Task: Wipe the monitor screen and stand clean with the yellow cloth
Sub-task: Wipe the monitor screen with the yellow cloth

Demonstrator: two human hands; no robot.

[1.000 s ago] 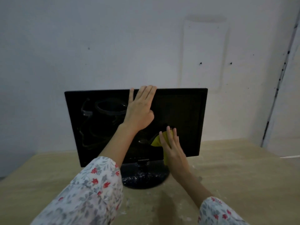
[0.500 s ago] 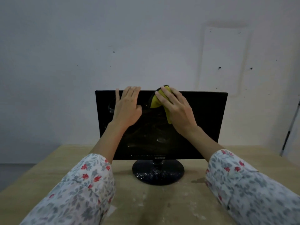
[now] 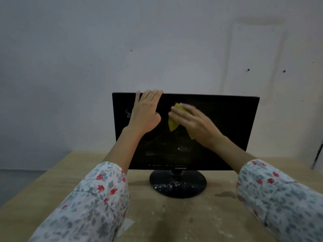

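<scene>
A black monitor point(image 3: 230, 130) stands upright on a round black stand point(image 3: 178, 187), which is speckled with white dust. My left hand point(image 3: 146, 114) lies flat on the upper left of the screen, fingertips over the top edge, fingers together. My right hand point(image 3: 194, 124) presses the yellow cloth point(image 3: 173, 124) against the upper middle of the screen; it is motion-blurred. Most of the cloth is hidden under the palm.
The monitor sits on a light wooden table point(image 3: 201, 222) with white dust and stains on it near the stand. A plain white wall point(image 3: 157, 49) rises close behind. The table's left edge falls away to a grey floor point(image 3: 15, 184).
My right hand has carried the cloth from the lower middle of the screen up to the top edge, then slightly down. The left hand stays at the screen's top. The camera view shifted left.
</scene>
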